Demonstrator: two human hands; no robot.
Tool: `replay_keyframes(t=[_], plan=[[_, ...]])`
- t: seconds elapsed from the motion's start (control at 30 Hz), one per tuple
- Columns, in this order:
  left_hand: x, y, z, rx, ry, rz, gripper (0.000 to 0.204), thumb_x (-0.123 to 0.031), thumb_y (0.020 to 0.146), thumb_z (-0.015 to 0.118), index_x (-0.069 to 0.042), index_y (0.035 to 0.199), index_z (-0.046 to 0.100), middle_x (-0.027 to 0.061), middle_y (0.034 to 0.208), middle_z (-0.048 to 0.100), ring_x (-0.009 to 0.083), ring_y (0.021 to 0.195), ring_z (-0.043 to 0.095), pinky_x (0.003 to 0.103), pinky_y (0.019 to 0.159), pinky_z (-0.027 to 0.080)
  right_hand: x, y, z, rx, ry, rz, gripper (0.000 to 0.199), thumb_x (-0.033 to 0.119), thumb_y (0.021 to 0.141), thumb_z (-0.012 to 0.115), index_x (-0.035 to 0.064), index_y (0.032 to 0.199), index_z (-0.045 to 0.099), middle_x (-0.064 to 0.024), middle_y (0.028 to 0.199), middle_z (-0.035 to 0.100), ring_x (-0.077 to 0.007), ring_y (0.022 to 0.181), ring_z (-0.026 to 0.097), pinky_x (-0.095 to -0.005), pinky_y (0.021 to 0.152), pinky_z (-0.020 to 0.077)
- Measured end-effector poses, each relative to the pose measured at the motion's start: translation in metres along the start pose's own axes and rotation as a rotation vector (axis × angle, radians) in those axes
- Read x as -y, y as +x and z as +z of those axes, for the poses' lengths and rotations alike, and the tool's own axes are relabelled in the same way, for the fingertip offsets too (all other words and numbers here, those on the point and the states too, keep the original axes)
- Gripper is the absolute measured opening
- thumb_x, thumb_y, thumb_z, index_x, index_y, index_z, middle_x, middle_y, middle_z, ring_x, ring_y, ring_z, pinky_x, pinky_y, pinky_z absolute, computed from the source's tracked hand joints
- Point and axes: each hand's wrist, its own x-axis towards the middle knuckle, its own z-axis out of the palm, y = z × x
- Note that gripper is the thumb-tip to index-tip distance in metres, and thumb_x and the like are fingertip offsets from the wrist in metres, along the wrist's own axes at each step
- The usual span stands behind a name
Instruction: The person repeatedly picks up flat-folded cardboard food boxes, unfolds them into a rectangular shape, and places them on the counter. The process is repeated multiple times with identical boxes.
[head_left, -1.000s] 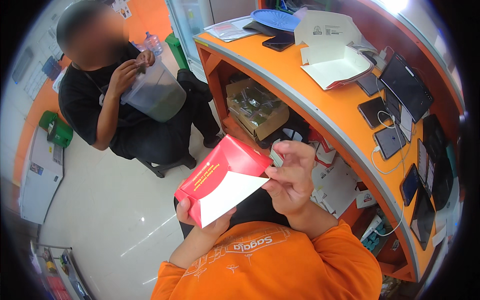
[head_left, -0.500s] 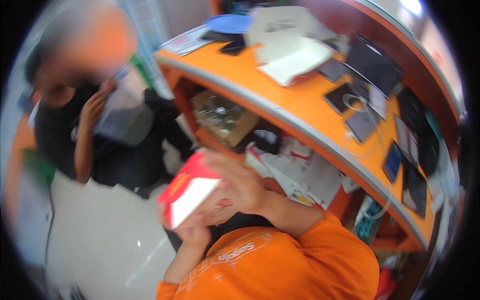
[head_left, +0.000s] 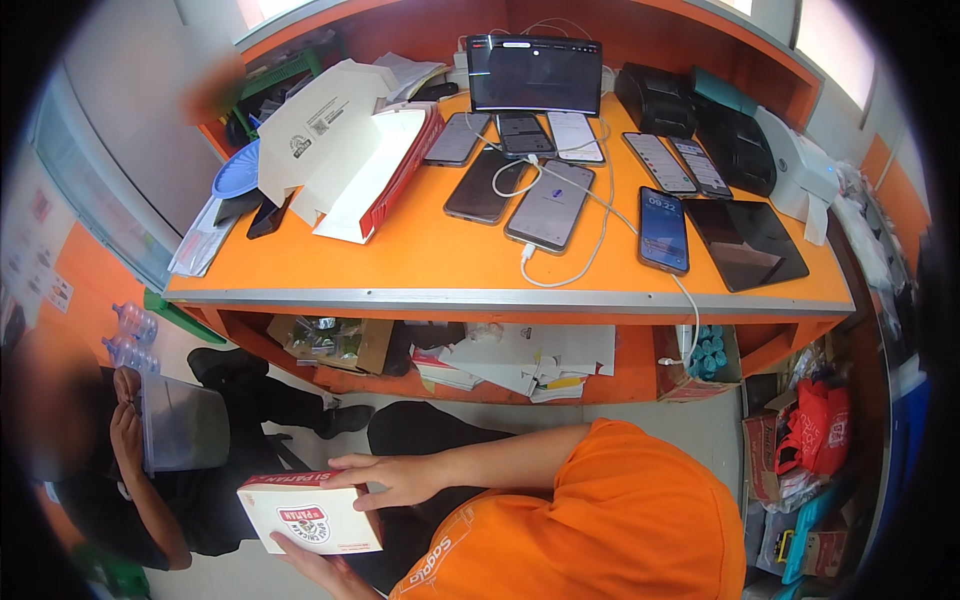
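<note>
A white and red cardboard takeaway food box [head_left: 300, 519], its lid closed, is in my two hands at the lower left of the head view, below the table's front edge. My right hand [head_left: 388, 481] lies over the box's red upper side, fingers stretched across it and the thumb bent down at the right end. From below and nearer to me, my left hand [head_left: 312, 563] grips the lower edge, its thumb against the white printed face. The fingers behind and under the box are hidden.
An orange table [head_left: 420, 270] holds several phones [head_left: 550, 205], a tablet [head_left: 745, 243], an opened cardboard box [head_left: 385, 165], a lit screen [head_left: 535, 75] and black printers [head_left: 655, 100]. A charging cable [head_left: 690, 320] hangs over its edge. At left a seated person holds a clear tub [head_left: 185, 420].
My view has swung from the left to face the table. The food box has turned in my hands and now sits lower and further left in the picture.
</note>
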Motion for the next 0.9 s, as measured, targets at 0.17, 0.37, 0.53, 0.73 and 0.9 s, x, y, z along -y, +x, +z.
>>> replay_keyframes(t=[0.17,0.37,0.53,0.73,0.9], plan=[[0.047,0.009,-0.038,0.174,-0.139,-0.183,0.053,-0.034,0.099,0.04,-0.002,0.139,0.029,0.0185,0.129,0.049,0.0314,0.114,0.055,0.046,0.092,0.049,-0.046,0.006,0.008,0.059,0.34,0.08,0.048,0.025,0.095,0.048,0.0122,0.141,0.039,-0.0141,0.129,0.051,-0.026,0.118,0.049,-0.039,0.099,0.0404],[0.102,-0.002,-0.076,0.297,-0.21,-0.618,0.081,-0.07,0.087,0.036,-0.025,0.149,0.01,0.0162,0.15,0.021,0.0323,0.14,0.018,0.059,0.099,0.033,-0.101,-0.031,-0.019,-0.252,0.751,0.733,0.043,0.04,0.097,0.04,0.0137,0.131,0.047,-0.0095,0.114,0.06,-0.0192,0.09,0.062,-0.0332,0.068,0.0526],[0.176,-0.022,-0.097,0.242,0.167,-0.824,0.055,-0.048,0.093,0.05,-0.018,0.137,0.038,0.0074,0.128,0.048,0.0201,0.117,0.045,0.043,0.091,0.043,-0.145,-0.07,-0.067,-0.846,0.935,0.677,0.06,0.054,0.092,0.047,0.0079,0.13,0.044,-0.0129,0.12,0.056,-0.0224,0.099,0.059,-0.0381,0.082,0.0491],[0.175,0.003,-0.094,0.214,0.039,-0.744,0.035,-0.032,0.096,0.048,-0.012,0.125,0.046,0.0043,0.12,0.051,0.0166,0.113,0.047,0.039,0.093,0.041,-0.19,-0.135,-0.118,-0.964,0.521,0.999,0.056,0.049,0.09,0.054,0.0085,0.128,0.046,-0.0109,0.119,0.056,-0.0211,0.107,0.055,-0.0387,0.092,0.0441],[0.171,0.011,-0.1,0.18,-0.107,-0.79,0.029,-0.032,0.096,0.049,-0.015,0.12,0.05,0.003,0.116,0.053,0.0157,0.111,0.048,0.039,0.092,0.039,-0.171,-0.13,-0.143,-0.777,0.466,1.194,0.055,0.047,0.086,0.059,0.0099,0.125,0.046,-0.0092,0.115,0.056,-0.0221,0.098,0.058,-0.0376,0.082,0.0503]])
